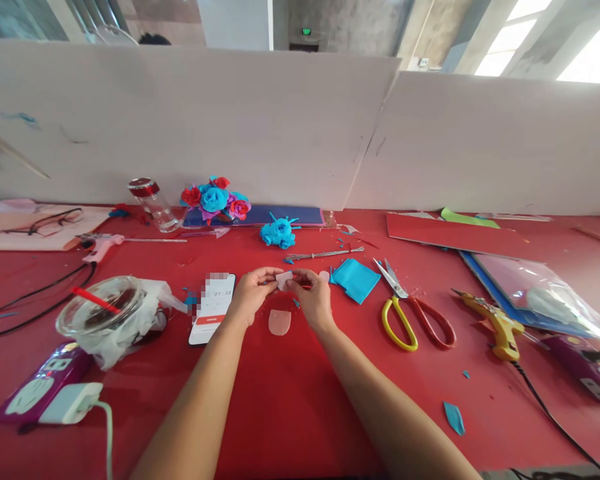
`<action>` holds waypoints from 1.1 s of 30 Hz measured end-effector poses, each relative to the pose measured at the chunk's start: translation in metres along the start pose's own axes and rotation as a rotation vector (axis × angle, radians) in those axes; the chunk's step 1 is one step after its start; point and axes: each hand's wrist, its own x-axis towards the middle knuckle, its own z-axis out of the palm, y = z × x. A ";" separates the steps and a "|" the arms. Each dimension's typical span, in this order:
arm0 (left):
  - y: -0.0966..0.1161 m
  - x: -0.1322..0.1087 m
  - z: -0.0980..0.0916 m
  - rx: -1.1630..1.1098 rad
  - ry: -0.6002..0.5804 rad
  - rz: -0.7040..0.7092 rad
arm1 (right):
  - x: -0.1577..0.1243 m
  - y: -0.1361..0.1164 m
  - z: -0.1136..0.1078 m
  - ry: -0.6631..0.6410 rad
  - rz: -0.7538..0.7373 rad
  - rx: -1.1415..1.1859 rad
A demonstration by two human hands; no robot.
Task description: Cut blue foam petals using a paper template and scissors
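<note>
Between my two hands is a small pale pink piece of paper (283,281). My left hand (251,293) pinches its left side, and my right hand (312,297) pinches its right side. Below them on the red table lies another pale pink piece (279,323), rounded at the bottom like a petal. A bit of pink (325,277) shows just behind my right hand. To the right sits a folded stack of blue crepe paper (356,280). Scissors (401,300) with one yellow and one red handle lie partly spread beyond it. Blue paper flowers (279,232) stand farther back.
A phone (213,310) lies left of my hands, with a lidded drink cup (103,310) and a power strip (40,383) beyond. A yellow glue gun (500,327) is at right, a pink one (103,248) at left. Wires (325,254), a bouquet (215,199) and a glass bottle (155,203) stand farther back.
</note>
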 end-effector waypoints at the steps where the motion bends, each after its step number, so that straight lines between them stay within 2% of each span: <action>1: 0.000 0.000 0.001 -0.010 0.003 -0.006 | 0.000 -0.001 0.000 0.010 0.003 -0.001; 11: -0.001 -0.001 0.005 -0.141 0.035 -0.097 | -0.002 0.002 -0.003 0.142 -0.218 -0.169; 18: -0.002 0.000 0.005 -0.104 0.016 -0.061 | -0.001 0.004 0.002 0.106 -0.070 0.014; 23: -0.001 -0.001 0.006 -0.072 0.027 -0.031 | 0.000 0.007 0.002 0.072 0.003 0.059; 33: -0.002 -0.001 0.008 -0.101 0.039 -0.058 | -0.002 0.001 -0.003 0.099 -0.073 -0.086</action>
